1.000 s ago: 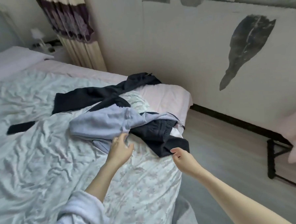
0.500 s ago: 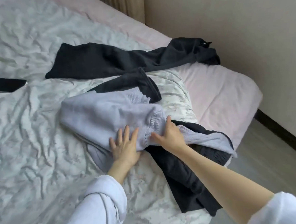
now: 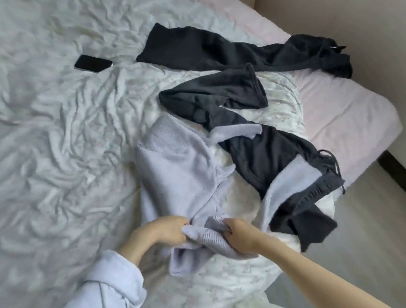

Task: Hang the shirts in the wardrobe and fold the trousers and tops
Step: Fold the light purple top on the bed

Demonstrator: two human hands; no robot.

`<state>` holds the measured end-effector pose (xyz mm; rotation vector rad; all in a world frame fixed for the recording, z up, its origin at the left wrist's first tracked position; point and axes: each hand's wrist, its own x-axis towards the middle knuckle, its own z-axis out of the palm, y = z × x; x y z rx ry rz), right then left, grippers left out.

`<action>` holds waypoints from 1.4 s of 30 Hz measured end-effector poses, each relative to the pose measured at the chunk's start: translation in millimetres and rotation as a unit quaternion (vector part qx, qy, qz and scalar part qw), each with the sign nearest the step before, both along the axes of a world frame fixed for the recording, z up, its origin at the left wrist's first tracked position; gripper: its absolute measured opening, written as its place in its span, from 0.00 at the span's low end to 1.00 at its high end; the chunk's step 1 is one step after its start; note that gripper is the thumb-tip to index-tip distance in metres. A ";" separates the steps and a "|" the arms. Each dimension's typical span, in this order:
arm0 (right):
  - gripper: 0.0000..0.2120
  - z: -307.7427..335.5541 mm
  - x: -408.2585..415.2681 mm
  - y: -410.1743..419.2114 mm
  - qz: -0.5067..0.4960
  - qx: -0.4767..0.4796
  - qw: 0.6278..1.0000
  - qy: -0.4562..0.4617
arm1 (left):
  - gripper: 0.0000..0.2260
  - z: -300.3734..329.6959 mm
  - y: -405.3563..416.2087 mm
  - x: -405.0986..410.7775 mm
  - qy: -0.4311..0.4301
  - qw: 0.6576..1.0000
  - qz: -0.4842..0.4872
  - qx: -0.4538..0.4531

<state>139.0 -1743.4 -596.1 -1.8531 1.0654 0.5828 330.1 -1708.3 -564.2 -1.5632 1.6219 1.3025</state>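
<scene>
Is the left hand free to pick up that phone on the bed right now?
Probably not: the left hand grips the lilac sweater, as does the right hand. The phone lies uncovered farther up the bed.

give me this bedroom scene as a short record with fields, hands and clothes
left hand: grips the lilac sweater at its ribbed edge
right hand: grip on the same ribbed edge
sweater: bunched, part lies over the dark trousers
other dark garment: spread farther up the bed
phone: flat on the crumpled quilt
folding: not yet done
</scene>
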 end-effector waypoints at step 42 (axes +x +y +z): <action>0.11 103.0 128.2 -46.4 -0.094 -0.263 0.953 -0.117 | 0.15 43.0 11.0 166.5 0.020 0.898 0.256 -0.356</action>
